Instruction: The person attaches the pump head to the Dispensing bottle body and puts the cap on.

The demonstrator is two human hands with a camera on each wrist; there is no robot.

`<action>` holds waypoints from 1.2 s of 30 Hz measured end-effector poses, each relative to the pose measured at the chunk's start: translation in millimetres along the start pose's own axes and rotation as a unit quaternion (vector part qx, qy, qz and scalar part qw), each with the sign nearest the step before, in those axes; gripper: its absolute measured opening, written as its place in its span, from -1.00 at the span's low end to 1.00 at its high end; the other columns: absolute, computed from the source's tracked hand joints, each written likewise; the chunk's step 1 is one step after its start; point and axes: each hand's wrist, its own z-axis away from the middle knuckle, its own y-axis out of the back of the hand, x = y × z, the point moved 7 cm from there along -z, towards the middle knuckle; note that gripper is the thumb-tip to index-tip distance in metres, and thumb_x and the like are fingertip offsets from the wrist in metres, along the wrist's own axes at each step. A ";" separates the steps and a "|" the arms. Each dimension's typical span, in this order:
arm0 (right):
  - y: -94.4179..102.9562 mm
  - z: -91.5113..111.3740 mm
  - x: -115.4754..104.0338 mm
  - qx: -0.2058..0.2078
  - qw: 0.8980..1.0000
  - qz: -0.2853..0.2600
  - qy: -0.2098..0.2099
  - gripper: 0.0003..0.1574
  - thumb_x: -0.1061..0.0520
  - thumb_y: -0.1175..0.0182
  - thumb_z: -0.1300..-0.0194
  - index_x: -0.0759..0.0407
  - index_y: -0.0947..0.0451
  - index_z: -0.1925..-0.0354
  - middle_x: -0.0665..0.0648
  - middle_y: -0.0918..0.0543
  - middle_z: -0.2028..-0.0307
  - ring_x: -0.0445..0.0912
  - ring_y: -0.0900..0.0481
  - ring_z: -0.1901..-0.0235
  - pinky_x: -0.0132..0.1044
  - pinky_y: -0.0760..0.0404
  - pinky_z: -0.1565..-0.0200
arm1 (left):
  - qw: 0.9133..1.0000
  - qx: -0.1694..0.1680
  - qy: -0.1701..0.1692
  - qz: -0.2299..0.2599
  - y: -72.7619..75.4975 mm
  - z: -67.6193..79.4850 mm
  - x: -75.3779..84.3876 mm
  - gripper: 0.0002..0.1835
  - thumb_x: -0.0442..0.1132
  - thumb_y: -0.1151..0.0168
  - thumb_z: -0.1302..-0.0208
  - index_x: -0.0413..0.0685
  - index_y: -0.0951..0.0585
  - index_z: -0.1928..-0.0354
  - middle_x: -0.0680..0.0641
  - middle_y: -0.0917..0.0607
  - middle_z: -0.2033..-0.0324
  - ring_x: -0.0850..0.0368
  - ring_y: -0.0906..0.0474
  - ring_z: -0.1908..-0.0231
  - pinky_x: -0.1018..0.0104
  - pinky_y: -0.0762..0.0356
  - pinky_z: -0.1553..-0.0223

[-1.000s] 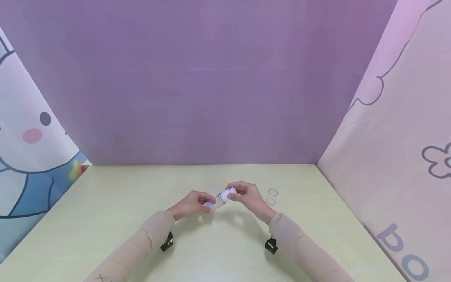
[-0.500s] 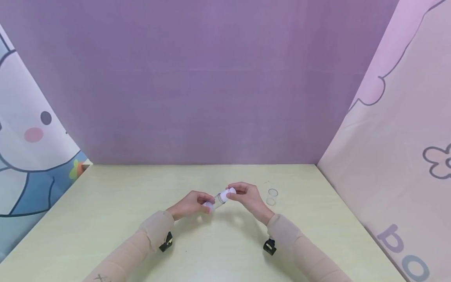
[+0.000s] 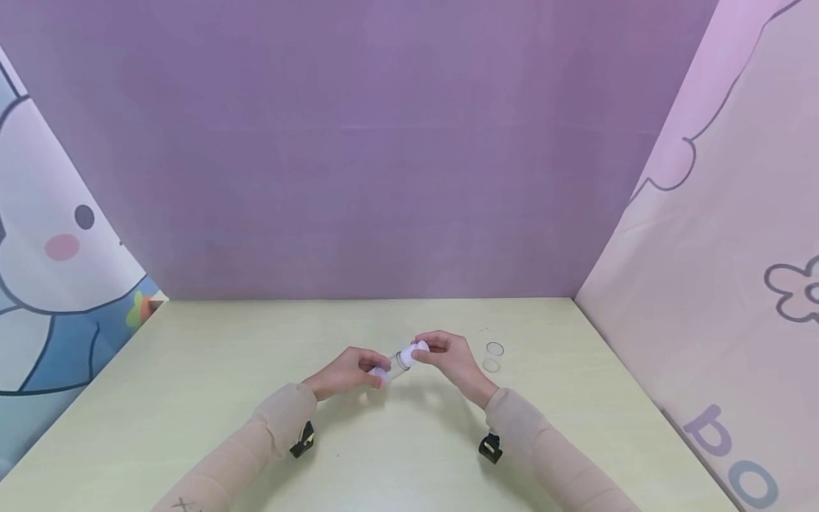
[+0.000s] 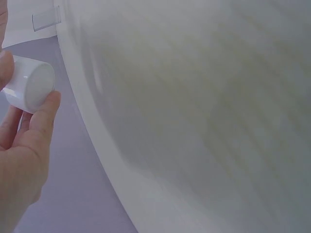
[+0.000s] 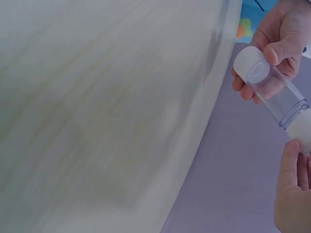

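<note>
A small clear bottle (image 3: 396, 365) with white ends is held tilted above the table, between both hands. My left hand (image 3: 348, 371) grips its white base (image 4: 29, 83) between thumb and fingers. On the upper right end, my right hand (image 3: 453, 359) pinches the white top (image 3: 409, 353). In the right wrist view, the see-through body (image 5: 279, 99) shows between the base and the white top, with clear ridges right at the top's edge. The fingers hide part of both white ends.
A clear, open-looking cylinder (image 3: 493, 358), like a cap, stands on the pale table (image 3: 409, 455) to the right of my right hand. A purple wall (image 3: 384, 178) rises behind the table, with printed panels at both sides.
</note>
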 end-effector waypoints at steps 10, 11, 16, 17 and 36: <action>-4.1 -2.6 6.0 -0.052 0.998 -0.010 0.020 -0.52 0.16 -0.33 -0.06 0.19 -0.53 0.00 0.17 -0.59 -0.02 0.02 -0.52 -0.06 -0.23 -0.53 0.01 | 1.000 -0.002 -0.001 -0.001 -0.9 1.4 0.2 -0.63 -0.26 -0.32 -0.06 -0.12 -0.59 0.04 -0.09 -0.61 0.02 0.08 -0.51 0.06 0.09 -0.42 -0.01; -4.8 -2.1 5.4 -0.059 0.998 -0.012 0.024 -0.52 0.18 -0.32 -0.06 0.19 -0.53 -0.01 0.17 -0.57 -0.04 0.04 -0.50 -0.08 -0.23 -0.53 0.02 | 1.000 -0.002 -0.001 -0.001 -0.9 1.3 0.0 -0.63 -0.26 -0.32 -0.06 -0.12 -0.59 0.04 -0.09 -0.62 0.02 0.08 -0.51 0.06 0.10 -0.42 -0.01; -6.5 -1.4 4.1 -0.075 0.997 -0.020 0.026 -0.52 0.27 -0.29 -0.07 0.20 -0.52 -0.02 0.18 -0.56 -0.06 0.04 -0.49 -0.09 -0.26 -0.54 0.04 | 1.000 0.000 0.002 -0.001 0.0 1.2 -0.5 -0.64 -0.27 -0.33 -0.05 -0.10 -0.60 0.05 -0.08 -0.61 0.02 0.08 -0.51 0.05 0.10 -0.43 -0.01; -6.7 -1.7 4.4 -0.076 0.997 -0.020 0.026 -0.52 0.27 -0.29 -0.07 0.20 -0.51 -0.02 0.18 -0.56 -0.06 0.03 -0.49 -0.09 -0.26 -0.54 0.04 | 1.000 0.000 0.002 -0.003 0.2 1.2 -0.4 -0.64 -0.26 -0.33 -0.05 -0.09 -0.60 0.05 -0.08 -0.61 0.02 0.08 -0.51 0.06 0.10 -0.43 -0.01; -6.5 7.9 -16.4 -0.071 0.997 0.000 0.020 -0.58 0.30 -0.23 -0.12 0.33 -0.50 0.00 0.27 -0.56 -0.03 0.09 -0.51 -0.05 -0.25 -0.55 0.05 | 1.000 0.001 0.005 -0.004 0.7 0.7 -0.2 -0.63 -0.26 -0.34 -0.04 -0.12 -0.60 0.04 -0.09 -0.61 0.02 0.07 -0.50 0.05 0.07 -0.41 -0.03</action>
